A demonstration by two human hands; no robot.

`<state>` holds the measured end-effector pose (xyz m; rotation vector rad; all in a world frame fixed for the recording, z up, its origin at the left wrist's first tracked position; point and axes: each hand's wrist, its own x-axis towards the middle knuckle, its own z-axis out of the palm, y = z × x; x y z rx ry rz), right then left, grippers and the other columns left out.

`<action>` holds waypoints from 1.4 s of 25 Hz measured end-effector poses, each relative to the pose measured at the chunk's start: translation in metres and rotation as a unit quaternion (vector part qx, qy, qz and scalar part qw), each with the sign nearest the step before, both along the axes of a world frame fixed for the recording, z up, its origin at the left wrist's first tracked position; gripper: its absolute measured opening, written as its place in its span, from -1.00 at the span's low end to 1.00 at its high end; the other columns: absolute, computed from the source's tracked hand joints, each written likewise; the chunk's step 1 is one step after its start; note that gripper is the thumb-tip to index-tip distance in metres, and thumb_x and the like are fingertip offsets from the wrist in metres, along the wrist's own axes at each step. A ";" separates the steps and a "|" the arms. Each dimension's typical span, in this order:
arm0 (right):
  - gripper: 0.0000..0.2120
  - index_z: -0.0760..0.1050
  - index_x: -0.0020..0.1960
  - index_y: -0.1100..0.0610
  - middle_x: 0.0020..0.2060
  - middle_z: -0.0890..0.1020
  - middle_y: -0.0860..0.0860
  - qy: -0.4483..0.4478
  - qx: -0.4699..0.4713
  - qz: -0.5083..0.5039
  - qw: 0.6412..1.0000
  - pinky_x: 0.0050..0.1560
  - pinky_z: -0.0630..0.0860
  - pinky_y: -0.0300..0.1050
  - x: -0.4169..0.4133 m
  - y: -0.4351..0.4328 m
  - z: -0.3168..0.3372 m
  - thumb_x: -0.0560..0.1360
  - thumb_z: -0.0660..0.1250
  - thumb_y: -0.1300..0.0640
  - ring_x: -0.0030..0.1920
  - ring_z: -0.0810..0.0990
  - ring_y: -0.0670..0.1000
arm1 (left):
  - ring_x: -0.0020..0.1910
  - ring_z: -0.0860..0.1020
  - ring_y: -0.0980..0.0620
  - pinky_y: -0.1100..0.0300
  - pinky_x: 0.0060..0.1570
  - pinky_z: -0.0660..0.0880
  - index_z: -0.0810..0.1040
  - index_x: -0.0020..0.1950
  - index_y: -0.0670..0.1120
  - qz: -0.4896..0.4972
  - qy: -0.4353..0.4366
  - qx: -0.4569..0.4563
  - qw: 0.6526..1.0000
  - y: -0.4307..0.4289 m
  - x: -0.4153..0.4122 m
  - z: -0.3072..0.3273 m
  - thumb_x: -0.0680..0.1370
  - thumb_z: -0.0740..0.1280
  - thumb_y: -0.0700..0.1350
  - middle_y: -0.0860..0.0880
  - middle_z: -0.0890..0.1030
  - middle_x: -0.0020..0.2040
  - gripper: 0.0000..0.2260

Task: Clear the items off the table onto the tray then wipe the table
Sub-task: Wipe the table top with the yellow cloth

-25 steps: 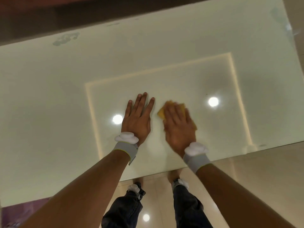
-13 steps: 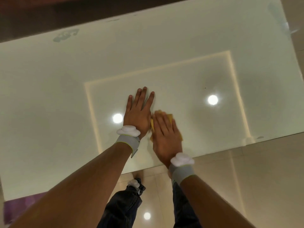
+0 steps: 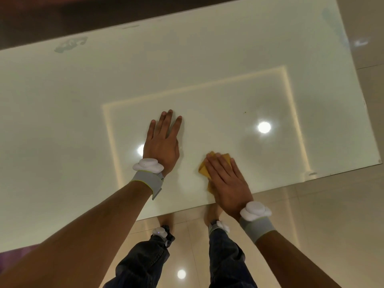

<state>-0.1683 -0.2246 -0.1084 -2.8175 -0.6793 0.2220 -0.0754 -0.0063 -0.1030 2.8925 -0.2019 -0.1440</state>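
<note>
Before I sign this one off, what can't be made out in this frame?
Head view only.
Yellow cloth: mostly hidden under the right hand.
Tray: outside the frame.
Table: left end cut off by the frame edge.
Grey mark near the far edge: too blurred to identify.
</note>
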 end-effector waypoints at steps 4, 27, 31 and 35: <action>-0.48 0.06 0.55 0.08 0.53 0.13 0.01 0.033 -0.004 -0.155 0.987 0.53 -0.04 0.07 0.022 -0.068 0.006 0.62 0.07 0.05 0.54 0.10 0.08 | 0.52 0.17 -0.08 -0.03 0.48 0.10 0.25 0.51 -0.07 -0.020 -0.018 -0.044 0.999 -0.038 0.011 0.004 0.64 0.03 -0.08 -0.13 0.24 0.52 -0.58; -0.52 0.23 0.51 0.15 0.49 0.29 0.07 0.026 0.035 0.003 0.999 0.48 0.15 0.18 0.067 -0.054 0.004 0.61 0.07 0.10 0.52 0.19 0.11 | 0.54 0.12 -0.04 0.01 0.51 0.02 0.17 0.54 -0.10 -0.009 0.000 0.010 1.000 -0.078 0.031 -0.005 0.65 0.01 -0.10 -0.10 0.18 0.55 -0.56; -0.46 0.15 0.52 0.12 0.50 0.25 0.03 0.010 0.014 0.160 0.987 0.52 0.00 0.08 0.044 -0.116 0.005 0.55 0.08 0.16 0.52 0.14 0.08 | 0.54 0.13 -0.06 -0.02 0.51 0.03 0.19 0.53 -0.12 -0.010 -0.006 0.010 1.000 -0.080 0.030 -0.007 0.64 -0.01 -0.11 -0.11 0.19 0.54 -0.56; -0.53 0.26 0.49 0.16 0.48 0.32 0.07 -0.014 0.052 -0.068 0.996 0.49 0.10 0.17 0.076 -0.063 -0.003 0.58 0.16 0.17 0.51 0.18 0.11 | 0.53 0.13 -0.06 -0.02 0.51 0.04 0.19 0.53 -0.12 -0.009 -0.010 0.003 1.000 -0.079 0.029 -0.008 0.64 0.01 -0.13 -0.11 0.20 0.54 -0.56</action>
